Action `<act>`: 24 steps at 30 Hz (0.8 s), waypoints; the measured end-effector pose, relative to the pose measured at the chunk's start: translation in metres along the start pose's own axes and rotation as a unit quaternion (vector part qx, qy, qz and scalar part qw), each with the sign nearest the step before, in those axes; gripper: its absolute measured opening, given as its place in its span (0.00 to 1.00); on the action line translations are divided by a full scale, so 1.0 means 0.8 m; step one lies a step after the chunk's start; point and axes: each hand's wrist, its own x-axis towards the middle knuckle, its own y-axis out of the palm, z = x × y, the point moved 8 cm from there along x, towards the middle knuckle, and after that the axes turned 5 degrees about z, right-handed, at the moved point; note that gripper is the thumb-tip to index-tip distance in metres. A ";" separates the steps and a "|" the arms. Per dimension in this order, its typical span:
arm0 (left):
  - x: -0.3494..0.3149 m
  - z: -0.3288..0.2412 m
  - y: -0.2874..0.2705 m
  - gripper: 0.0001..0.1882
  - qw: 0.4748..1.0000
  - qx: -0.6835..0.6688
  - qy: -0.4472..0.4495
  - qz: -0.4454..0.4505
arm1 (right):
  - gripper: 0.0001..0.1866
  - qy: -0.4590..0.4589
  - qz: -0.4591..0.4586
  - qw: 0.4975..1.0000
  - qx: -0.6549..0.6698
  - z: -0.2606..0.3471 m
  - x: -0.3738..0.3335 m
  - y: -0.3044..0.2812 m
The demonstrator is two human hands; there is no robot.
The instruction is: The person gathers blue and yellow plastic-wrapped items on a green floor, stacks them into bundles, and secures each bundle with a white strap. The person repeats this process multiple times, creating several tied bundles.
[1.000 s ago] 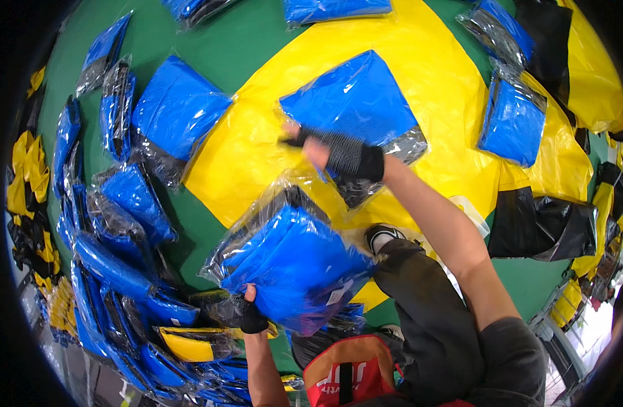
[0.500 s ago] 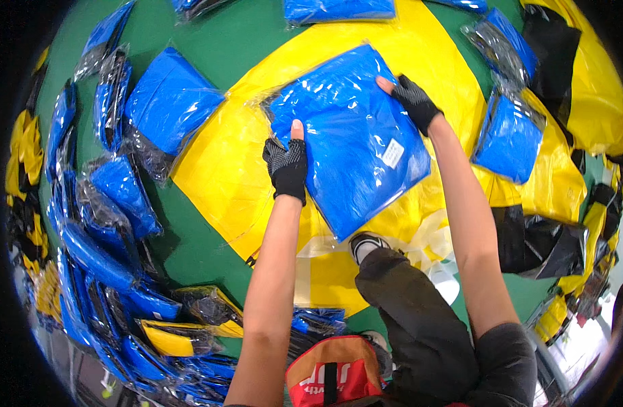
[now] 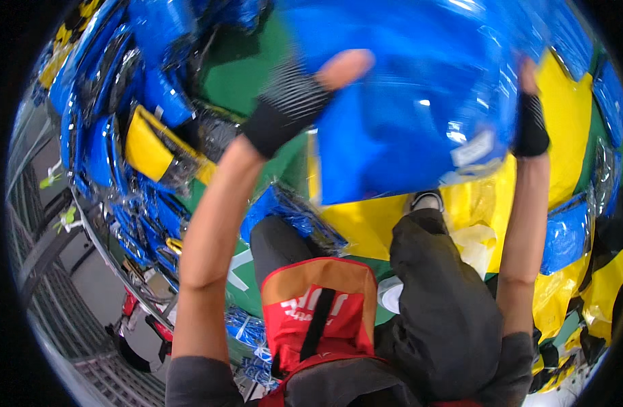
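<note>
A blue folded sheet in a clear plastic bag (image 3: pixel 400 129) is held up close in front of me, smeared by motion. It bears a small white label (image 3: pixel 473 148) near its lower right corner. My left hand (image 3: pixel 301 95), in a black fingerless glove with grey ribbing, is closed on its left edge, the thumb on top. Along the right edge my right hand (image 3: pixel 531 119), gloved alike, grips it; only the thumb and part of the glove show. Both hands' other fingers are hidden behind the package. Beneath it a large yellow sheet (image 3: pixel 366 220) lies on the green floor.
Many bagged blue packages (image 3: pixel 101 149) crowd the left side, with a yellow bagged one (image 3: pixel 148 144) among them. Another blue package (image 3: pixel 566 234) lies at right beside yellow and black sheets (image 3: pixel 607 292). My shoe (image 3: pixel 427 201) stands at the yellow sheet. Metal racking (image 3: pixel 101 353) is at lower left.
Both hands have raised the blue package off the yellow sheet, and it looks larger and nearer. My view has swung left, so the pile there shows more and the yellow sheet sits farther right.
</note>
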 end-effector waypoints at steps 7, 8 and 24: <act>-0.504 0.282 -0.231 0.23 0.902 -0.229 -0.118 -0.346 | 0.46 0.046 0.287 0.942 -0.165 -0.175 -0.032 0.375; -0.546 0.292 -0.197 0.24 0.899 -0.205 -0.132 -0.362 | 0.52 0.085 0.298 0.932 -0.186 -0.213 -0.059 0.389; -0.657 0.538 -0.001 0.34 0.904 -0.053 -0.247 -0.345 | 0.57 0.213 0.290 0.805 -0.471 -0.454 -0.178 0.345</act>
